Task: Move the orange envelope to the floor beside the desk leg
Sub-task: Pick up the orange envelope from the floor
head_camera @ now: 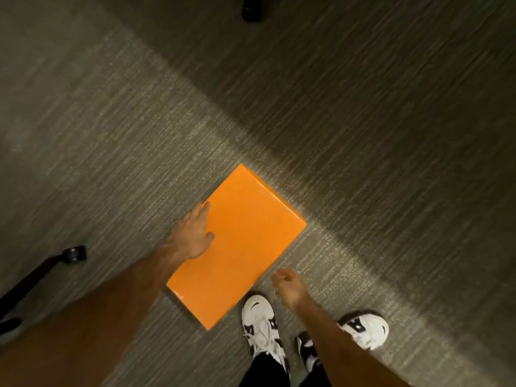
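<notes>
the left hand (192,234) lies on the long left edge of the orange envelope (236,244), thumb on the top face and fingers stretched along or curled under the side; whether it pinches the edge or only rests there cannot be told. the right hand (289,286) hangs free just off the near right edge, fingers loosely curled together, holding nothing. the envelope itself lies flat, or very nearly so, on the grey carpet (111,135), one corner close to the left white and black sneaker (261,324), the other sneaker (365,331) further right. to finish well, i would judge it best to let the last edge down gently, slide the fingers out sideways rather than lift, and check that it sits square beside the leg; no desk leg shows here, only a black chair caster (74,253) at left and another dark caster (251,8) at top. the envelope's glossy face carries no label or writing; the shoe's dark mark is too small to name.
</notes>
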`<state>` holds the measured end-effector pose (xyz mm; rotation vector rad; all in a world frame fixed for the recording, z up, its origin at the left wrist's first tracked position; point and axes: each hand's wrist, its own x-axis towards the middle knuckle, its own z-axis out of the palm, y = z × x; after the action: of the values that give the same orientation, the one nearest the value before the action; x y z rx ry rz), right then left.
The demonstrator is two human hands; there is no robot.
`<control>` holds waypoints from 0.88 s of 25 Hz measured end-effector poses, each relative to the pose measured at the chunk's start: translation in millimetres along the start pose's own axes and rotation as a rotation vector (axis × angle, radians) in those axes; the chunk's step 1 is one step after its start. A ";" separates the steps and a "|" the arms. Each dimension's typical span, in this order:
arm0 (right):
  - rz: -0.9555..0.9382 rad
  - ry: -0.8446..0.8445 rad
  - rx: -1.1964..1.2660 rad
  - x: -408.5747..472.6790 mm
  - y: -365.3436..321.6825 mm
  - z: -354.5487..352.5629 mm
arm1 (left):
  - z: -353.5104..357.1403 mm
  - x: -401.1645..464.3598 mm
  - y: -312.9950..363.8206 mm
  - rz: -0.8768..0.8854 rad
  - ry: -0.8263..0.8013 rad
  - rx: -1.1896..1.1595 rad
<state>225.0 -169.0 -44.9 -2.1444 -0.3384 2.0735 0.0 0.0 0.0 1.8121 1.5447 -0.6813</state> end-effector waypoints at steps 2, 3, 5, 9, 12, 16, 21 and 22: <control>0.035 0.007 0.072 17.1 1.9 7.7 | 7.1 21.4 -5.7 -0.016 0.029 -0.005; 0.048 0.003 0.099 24.0 2.5 10.8 | 10.0 32.8 -9.9 -0.033 0.029 -0.012; 0.074 -0.012 0.113 34.0 5.3 13.9 | 12.4 51.3 -12.9 -0.064 0.002 -0.043; 0.027 -0.040 0.068 44.1 13.2 18.3 | 24.8 67.3 -22.4 -0.086 0.089 0.009; -0.010 -0.056 0.101 45.8 9.5 18.0 | 29.6 72.1 -23.4 -0.138 0.046 -0.158; -0.021 0.024 0.134 40.3 8.4 15.1 | 26.7 69.1 -11.5 -0.128 0.026 -0.224; -0.065 0.207 0.183 11.4 3.8 -35.4 | 6.3 61.1 59.3 -0.060 0.068 -0.288; -0.078 0.223 0.202 1.9 -1.9 -53.4 | -3.9 60.4 79.6 -0.032 0.084 -0.294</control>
<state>278.2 -163.7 -44.1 -2.1739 -0.1750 1.7238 88.6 34.7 -30.9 1.6160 1.6368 -0.3725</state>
